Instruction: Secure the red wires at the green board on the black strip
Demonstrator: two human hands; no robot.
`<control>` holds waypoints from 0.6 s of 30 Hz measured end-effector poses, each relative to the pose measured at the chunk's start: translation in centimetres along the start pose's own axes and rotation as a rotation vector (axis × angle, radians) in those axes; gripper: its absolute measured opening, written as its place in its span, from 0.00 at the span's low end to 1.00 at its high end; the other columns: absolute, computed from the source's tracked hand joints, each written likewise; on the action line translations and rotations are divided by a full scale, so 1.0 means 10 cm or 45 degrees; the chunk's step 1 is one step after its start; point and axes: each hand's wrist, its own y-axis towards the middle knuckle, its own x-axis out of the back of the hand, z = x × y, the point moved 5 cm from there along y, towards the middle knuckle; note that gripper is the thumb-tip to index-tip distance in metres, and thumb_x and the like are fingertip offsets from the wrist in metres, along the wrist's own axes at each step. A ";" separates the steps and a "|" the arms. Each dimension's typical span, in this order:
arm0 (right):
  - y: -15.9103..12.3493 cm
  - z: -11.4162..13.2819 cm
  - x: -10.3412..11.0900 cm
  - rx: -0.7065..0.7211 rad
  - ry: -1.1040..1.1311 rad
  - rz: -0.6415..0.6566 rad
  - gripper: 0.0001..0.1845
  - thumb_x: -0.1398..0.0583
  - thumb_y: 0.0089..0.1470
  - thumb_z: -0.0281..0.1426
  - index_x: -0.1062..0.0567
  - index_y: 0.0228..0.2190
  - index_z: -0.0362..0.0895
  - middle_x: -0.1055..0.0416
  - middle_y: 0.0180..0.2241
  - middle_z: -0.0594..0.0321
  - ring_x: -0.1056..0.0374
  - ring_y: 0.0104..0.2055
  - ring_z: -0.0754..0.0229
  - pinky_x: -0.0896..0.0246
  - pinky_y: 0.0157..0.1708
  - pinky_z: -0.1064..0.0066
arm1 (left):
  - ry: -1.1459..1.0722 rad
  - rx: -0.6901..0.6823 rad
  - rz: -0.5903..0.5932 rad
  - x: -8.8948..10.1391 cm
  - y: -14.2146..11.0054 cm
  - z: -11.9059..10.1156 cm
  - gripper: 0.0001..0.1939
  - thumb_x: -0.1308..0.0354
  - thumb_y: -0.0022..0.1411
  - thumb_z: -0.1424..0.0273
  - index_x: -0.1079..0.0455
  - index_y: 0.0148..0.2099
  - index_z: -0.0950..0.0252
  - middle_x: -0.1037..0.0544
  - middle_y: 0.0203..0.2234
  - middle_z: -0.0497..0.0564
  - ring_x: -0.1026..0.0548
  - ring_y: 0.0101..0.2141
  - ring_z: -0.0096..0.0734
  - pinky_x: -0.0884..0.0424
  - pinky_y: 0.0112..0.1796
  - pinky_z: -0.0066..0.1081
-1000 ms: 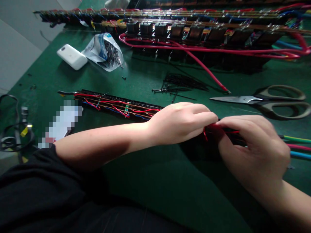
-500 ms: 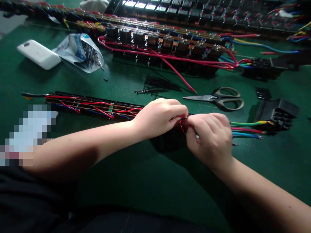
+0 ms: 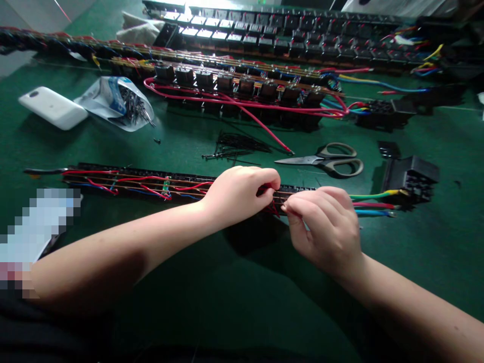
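Observation:
Across the green table lies a long black wired strip (image 3: 124, 182), with red and blue wires and brown bars running along it. My left hand (image 3: 242, 190) is over its right half, thumb and forefinger pinched close above the strip. Just to the right, my right hand (image 3: 327, 224) is also pinched, its fingertips at the strip's near edge beside a red wire. Whatever either pinch holds is too small or hidden to make out. Past my right hand, a green-yellow wire (image 3: 372, 195), a red one and a blue one come out toward a black connector block (image 3: 412, 180).
Behind the strip lie scissors (image 3: 328, 160), a pile of thin black ties (image 3: 238, 145), and an open plastic bag (image 3: 117, 103) of small dark parts. A white phone-like object (image 3: 53, 107) sits at left. More wired assemblies (image 3: 245, 85) with black blocks span the back.
My hands have moved slightly apart, opening a gap that shows more of the strip between them. The camera view has shifted a little; the table objects look otherwise unmoved.

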 end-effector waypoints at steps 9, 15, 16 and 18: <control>0.28 -0.43 -0.06 -0.362 0.450 0.205 0.06 0.41 0.62 0.24 0.29 0.37 0.48 0.18 0.42 0.58 0.22 0.44 0.54 0.27 0.42 0.62 | 0.007 -0.061 -0.013 0.04 -0.01 0.01 0.08 0.43 0.62 0.76 0.26 0.44 0.63 0.18 0.39 0.50 0.21 0.40 0.34 0.28 0.39 0.31; 0.47 -0.74 -0.37 -0.703 0.867 0.422 0.06 0.35 0.56 0.32 0.26 0.30 0.45 0.23 0.30 0.63 0.27 0.32 0.59 0.31 0.34 0.65 | 0.253 -0.296 -0.230 0.10 -0.13 -0.11 0.04 0.45 0.68 0.70 0.30 0.39 0.63 0.24 0.32 0.51 0.27 0.34 0.34 0.29 0.37 0.33; 0.45 -0.77 -0.40 -0.743 0.893 0.434 0.06 0.35 0.55 0.33 0.26 0.30 0.44 0.24 0.29 0.62 0.28 0.32 0.59 0.31 0.33 0.65 | 0.281 -0.285 -0.218 0.09 -0.13 -0.11 0.04 0.45 0.69 0.70 0.30 0.40 0.64 0.24 0.32 0.51 0.27 0.34 0.34 0.29 0.38 0.33; 0.40 -0.80 -0.45 -0.821 0.947 0.414 0.06 0.35 0.55 0.33 0.26 0.31 0.44 0.24 0.30 0.62 0.28 0.32 0.58 0.32 0.33 0.64 | 0.325 -0.260 -0.167 0.07 -0.13 -0.09 0.05 0.43 0.69 0.68 0.30 0.42 0.64 0.23 0.34 0.52 0.26 0.36 0.36 0.28 0.39 0.35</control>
